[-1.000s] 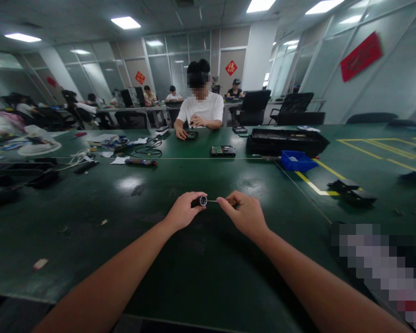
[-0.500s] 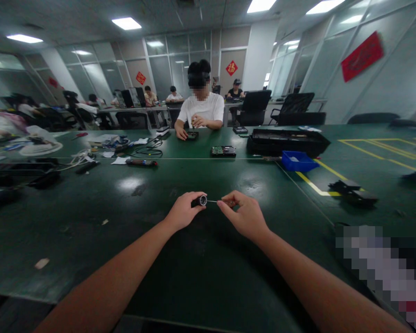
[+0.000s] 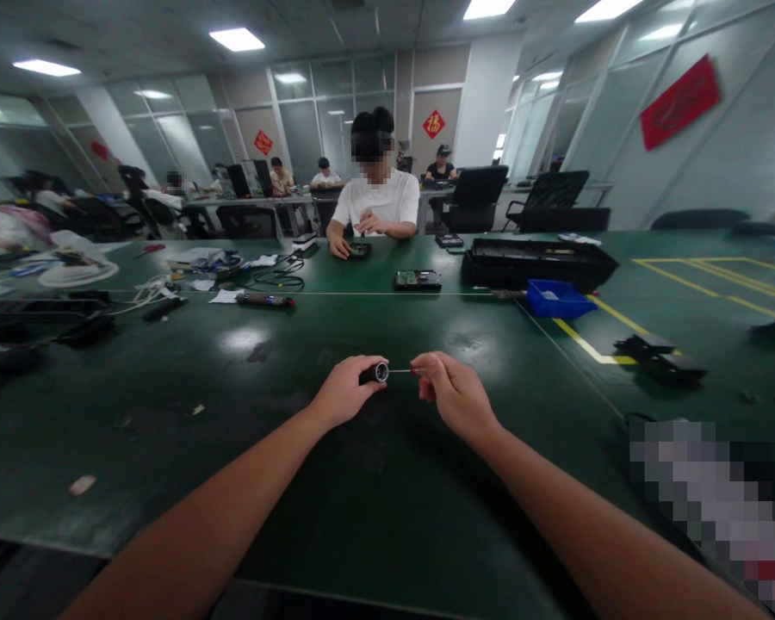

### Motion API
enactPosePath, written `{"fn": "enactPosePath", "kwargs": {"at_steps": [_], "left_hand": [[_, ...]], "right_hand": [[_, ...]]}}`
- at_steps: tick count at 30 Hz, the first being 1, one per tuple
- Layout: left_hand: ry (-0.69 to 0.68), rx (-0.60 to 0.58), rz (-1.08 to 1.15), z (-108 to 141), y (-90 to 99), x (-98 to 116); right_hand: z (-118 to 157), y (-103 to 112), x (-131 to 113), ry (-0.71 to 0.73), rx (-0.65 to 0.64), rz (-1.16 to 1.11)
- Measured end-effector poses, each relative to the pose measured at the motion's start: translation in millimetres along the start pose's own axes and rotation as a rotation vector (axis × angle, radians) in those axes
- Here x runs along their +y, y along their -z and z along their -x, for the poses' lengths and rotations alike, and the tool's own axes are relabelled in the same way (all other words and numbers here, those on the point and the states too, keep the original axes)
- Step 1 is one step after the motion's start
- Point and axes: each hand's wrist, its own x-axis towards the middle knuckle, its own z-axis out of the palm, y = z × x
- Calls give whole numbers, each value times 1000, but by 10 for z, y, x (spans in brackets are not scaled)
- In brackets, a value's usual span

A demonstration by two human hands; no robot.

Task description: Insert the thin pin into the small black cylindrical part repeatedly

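Note:
My left hand is closed around a black cylindrical part with a pale metallic ring at its open end, which faces me. What kind of part it is I cannot tell. In my right hand is a screwdriver, its handle mostly covered by my fingers. Its thin metal shaft points left and reaches the ringed end of the part; whether the tip sits inside or only touches the rim is unclear. Both hands are above the green table.
Across the table a person in a white shirt works on a small device. A hard drive, a black tray, a blue bin and a black device lie ahead and right. Cables and a dark tool are at left.
The fingers of my right hand have shifted their grip on the screwdriver handle, with the thumb now higher. My left hand and the black part stay nearly in place.

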Motion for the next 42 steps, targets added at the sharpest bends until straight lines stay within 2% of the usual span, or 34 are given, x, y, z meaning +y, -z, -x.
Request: {"fn": "enactPosePath", "kwargs": {"at_steps": [4,7,12,16,19,22,24,31,36,37,39,42], "left_hand": [[-6,7,-4,-9,-3,0],[3,16,-4,-14,-6,-1],[-9,1,2,-11,2,-5],[-4,18,-5,-13,0,-4],[-6,-6,-21,-20,-16,-2],[-21,-25,-25,-28,-25,-14],[-22,-21,-18,-31,-19,-29],[3,14,1,-37,4,2],[-151,30,-78,-73,15,89],[-158,17,-113,-80,17,90],[-132,-31,-173,-89,15,72],[-72,-79,-204,-95,2,20]], "right_hand": [[-9,-5,37,-14,44,0],[-3,-9,48,-2,28,-50],[0,-43,65,-30,25,-8],[-16,-73,94,-54,102,-137],[-25,-67,80,-47,95,-206],[-28,-54,57,-56,64,-154],[-33,-60,66,-73,89,-155],[-83,-176,204,-199,209,-563],[-159,-146,294,-372,258,-864],[-174,-128,320,-437,244,-893],[-196,-93,372,-506,294,-875],[-199,-59,413,-444,358,-773]]}}
